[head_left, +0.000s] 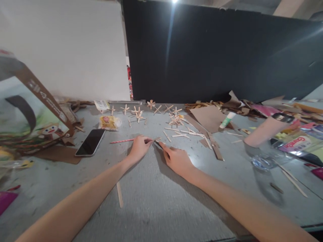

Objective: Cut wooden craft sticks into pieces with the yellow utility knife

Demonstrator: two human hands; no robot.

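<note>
My left hand (141, 147) is closed in a pinch on a short wooden craft stick (157, 138), low over the grey table. My right hand (178, 160) grips a slim dark tool (158, 144), its forefinger stretched along it. The tool's tip meets the stick close to my left fingertips; whether it is a knife I cannot make out. A red striped pencil (121, 141) lies beside my left hand. Beyond the hands are several loose craft sticks (180, 135) and small star shapes made of crossed sticks (138, 113).
A phone (90, 143) and a wrapped snack (110, 123) lie left, near a large printed bag (30, 107). At right are a glue stick (227, 120), cardboard pieces (208, 117), a pink tumbler (267, 130) and a clear bottle (263, 162). One stick (119, 195) lies nearer me.
</note>
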